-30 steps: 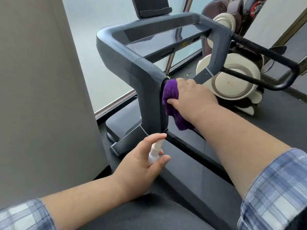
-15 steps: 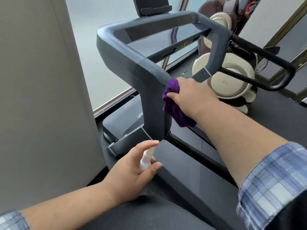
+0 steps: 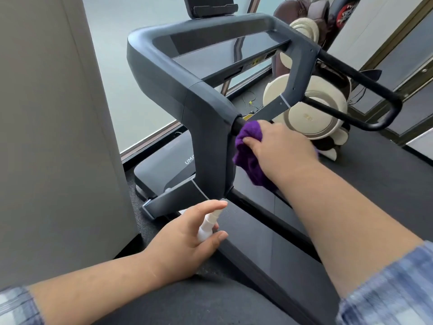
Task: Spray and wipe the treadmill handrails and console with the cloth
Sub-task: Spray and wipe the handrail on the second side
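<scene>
Bright, even daylight comes through the frosted window [image 3: 140, 66] behind the treadmill [image 3: 203, 109], so shadows stay soft. Pale sheen lies on the frame's top edges and the glossy console panel. The wide lens bends straight lines near the borders. The plaid sleeves [image 3: 386, 292] at the bottom corners are smeared with blur.
</scene>
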The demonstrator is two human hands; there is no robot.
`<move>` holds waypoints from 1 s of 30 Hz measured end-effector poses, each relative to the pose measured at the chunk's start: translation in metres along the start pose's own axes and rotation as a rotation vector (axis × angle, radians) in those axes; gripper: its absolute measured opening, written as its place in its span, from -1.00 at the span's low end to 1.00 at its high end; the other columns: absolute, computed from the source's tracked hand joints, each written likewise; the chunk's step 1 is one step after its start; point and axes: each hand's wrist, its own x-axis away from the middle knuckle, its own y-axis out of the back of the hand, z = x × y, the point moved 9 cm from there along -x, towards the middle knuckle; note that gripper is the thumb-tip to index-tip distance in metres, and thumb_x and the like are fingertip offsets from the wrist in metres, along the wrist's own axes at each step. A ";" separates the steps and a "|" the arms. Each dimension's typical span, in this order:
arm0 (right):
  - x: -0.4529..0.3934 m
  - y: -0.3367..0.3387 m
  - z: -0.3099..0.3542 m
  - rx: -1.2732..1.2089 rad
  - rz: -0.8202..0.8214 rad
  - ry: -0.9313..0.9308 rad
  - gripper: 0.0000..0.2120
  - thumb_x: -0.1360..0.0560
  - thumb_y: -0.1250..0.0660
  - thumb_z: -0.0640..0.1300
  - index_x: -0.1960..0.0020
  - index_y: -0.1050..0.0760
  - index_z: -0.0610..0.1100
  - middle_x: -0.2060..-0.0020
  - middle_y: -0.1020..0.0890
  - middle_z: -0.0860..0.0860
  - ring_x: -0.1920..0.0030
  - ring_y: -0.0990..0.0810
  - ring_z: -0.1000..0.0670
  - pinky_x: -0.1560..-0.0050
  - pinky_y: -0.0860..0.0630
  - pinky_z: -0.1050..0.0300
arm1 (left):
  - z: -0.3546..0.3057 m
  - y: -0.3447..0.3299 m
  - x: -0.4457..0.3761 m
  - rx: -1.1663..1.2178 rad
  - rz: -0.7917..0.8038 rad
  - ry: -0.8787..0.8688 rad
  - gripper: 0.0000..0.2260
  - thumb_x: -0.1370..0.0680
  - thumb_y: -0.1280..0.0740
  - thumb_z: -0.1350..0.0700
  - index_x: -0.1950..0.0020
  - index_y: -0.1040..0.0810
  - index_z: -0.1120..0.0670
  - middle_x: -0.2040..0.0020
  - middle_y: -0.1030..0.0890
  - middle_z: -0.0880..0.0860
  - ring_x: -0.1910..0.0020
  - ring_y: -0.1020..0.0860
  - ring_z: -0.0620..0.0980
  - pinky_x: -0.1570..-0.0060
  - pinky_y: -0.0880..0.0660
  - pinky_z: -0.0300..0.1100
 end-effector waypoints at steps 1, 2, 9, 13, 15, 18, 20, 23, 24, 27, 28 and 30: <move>-0.008 -0.001 0.009 0.015 0.006 -0.007 -0.54 -0.59 -0.09 0.33 -0.27 -0.41 0.02 -0.08 -0.55 -0.11 -0.08 -0.58 -0.27 0.13 -0.38 -0.04 | -0.002 -0.002 -0.001 -0.004 0.009 -0.005 -0.46 -0.55 -0.44 0.02 -0.31 -0.28 -0.46 -0.14 -0.43 -0.55 0.01 -0.56 -0.38 0.03 -0.35 -0.59; -0.015 -0.002 0.016 0.006 0.019 -0.006 -0.52 -0.59 -0.09 0.34 -0.27 -0.41 0.01 -0.10 -0.54 -0.11 -0.10 -0.57 -0.28 0.11 -0.39 -0.05 | -0.005 -0.005 -0.002 -0.003 0.019 -0.014 -0.49 -0.55 -0.43 0.00 -0.32 -0.28 -0.44 -0.16 -0.42 -0.55 0.00 -0.57 -0.37 0.02 -0.35 -0.58; -0.001 -0.001 -0.010 -0.182 0.115 0.055 -0.67 -0.59 -0.12 0.29 -0.24 -0.43 0.17 -0.07 -0.60 -0.02 -0.07 -0.58 -0.21 0.04 -0.48 -0.04 | -0.014 -0.011 0.001 -0.012 0.040 -0.081 -0.55 -0.52 -0.31 -0.18 -0.36 -0.25 -0.41 -0.30 -0.39 -0.44 -0.05 -0.58 -0.28 -0.03 -0.47 -0.43; 0.012 -0.002 -0.028 -0.174 0.110 -0.012 -0.63 -0.59 -0.07 0.33 -0.10 -0.48 0.11 0.04 -0.63 0.02 0.05 -0.59 -0.15 0.05 -0.54 -0.07 | -0.016 -0.006 0.006 -0.086 0.024 -0.138 -0.55 -0.54 -0.31 -0.17 -0.39 -0.25 -0.36 -0.24 -0.46 -0.34 -0.01 -0.58 -0.31 -0.01 -0.54 -0.29; 0.002 -0.001 -0.013 -0.111 0.089 -0.025 -0.55 -0.59 -0.05 0.36 -0.18 -0.48 0.08 -0.01 -0.61 -0.02 0.00 -0.59 -0.20 0.03 -0.53 -0.08 | -0.017 -0.007 0.005 -0.101 0.028 -0.154 -0.55 -0.55 -0.30 -0.17 -0.40 -0.23 -0.36 -0.18 -0.51 -0.22 -0.01 -0.59 -0.24 0.03 -0.59 -0.14; -0.021 0.000 0.016 -0.075 0.120 -0.017 -0.45 -0.57 -0.04 0.39 -0.19 -0.46 -0.03 -0.08 -0.57 -0.08 -0.10 -0.57 -0.26 -0.02 -0.51 -0.11 | -0.019 -0.009 0.003 -0.092 0.008 -0.152 -0.54 -0.54 -0.30 -0.17 -0.39 -0.22 -0.38 -0.16 -0.49 -0.19 0.02 -0.60 -0.19 0.05 -0.60 -0.08; -0.032 0.000 0.024 -0.060 0.141 -0.010 -0.46 -0.56 -0.06 0.41 -0.09 -0.40 -0.06 -0.07 -0.57 -0.10 -0.10 -0.56 -0.27 0.05 -0.44 -0.07 | -0.019 -0.016 0.006 -0.093 0.015 -0.140 -0.54 -0.53 -0.30 -0.18 -0.38 -0.21 -0.39 -0.11 -0.56 -0.14 0.04 -0.61 -0.14 0.07 -0.60 -0.06; -0.031 -0.003 0.018 -0.063 0.155 0.020 -0.44 -0.54 -0.09 0.42 -0.15 -0.40 -0.07 -0.06 -0.58 -0.09 -0.03 -0.54 -0.21 0.09 -0.38 -0.03 | -0.020 -0.033 0.011 -0.096 0.063 -0.119 -0.54 -0.52 -0.28 -0.21 -0.36 -0.18 -0.43 -0.11 -0.59 -0.07 0.04 -0.63 -0.06 0.04 -0.59 -0.04; -0.029 -0.004 0.014 -0.070 0.160 0.030 -0.44 -0.54 -0.10 0.42 -0.17 -0.41 -0.05 -0.06 -0.58 -0.07 0.00 -0.52 -0.19 0.09 -0.40 -0.03 | -0.022 -0.037 0.011 -0.096 0.068 -0.116 -0.54 -0.52 -0.28 -0.22 -0.35 -0.18 -0.44 -0.10 -0.59 -0.07 0.04 -0.63 -0.06 0.03 -0.59 -0.05; -0.023 -0.003 0.011 -0.077 0.171 0.059 -0.45 -0.52 -0.17 0.39 -0.24 -0.41 -0.02 -0.08 -0.59 -0.05 -0.05 -0.55 -0.19 0.06 -0.45 -0.04 | -0.032 -0.049 0.011 -0.097 0.085 -0.102 -0.54 -0.51 -0.26 -0.22 -0.34 -0.15 -0.45 -0.12 -0.59 -0.08 0.02 -0.62 -0.08 0.01 -0.58 -0.05; -0.020 -0.003 0.009 -0.069 0.171 0.068 -0.45 -0.52 -0.18 0.38 -0.27 -0.40 -0.03 -0.10 -0.58 -0.06 -0.08 -0.56 -0.19 0.05 -0.45 -0.04 | -0.035 -0.054 0.012 -0.104 0.100 -0.101 -0.54 -0.50 -0.26 -0.23 -0.34 -0.14 -0.45 -0.13 -0.59 -0.07 0.01 -0.62 -0.08 0.00 -0.58 -0.04; -0.014 -0.003 0.005 -0.046 0.161 0.084 -0.46 -0.54 -0.20 0.34 -0.30 -0.38 -0.04 -0.15 -0.57 -0.08 -0.12 -0.56 -0.22 0.02 -0.46 -0.06 | -0.039 -0.062 0.015 -0.127 0.122 -0.099 -0.54 -0.50 -0.24 -0.25 -0.34 -0.13 -0.46 -0.16 -0.57 -0.07 -0.03 -0.61 -0.08 -0.03 -0.57 -0.03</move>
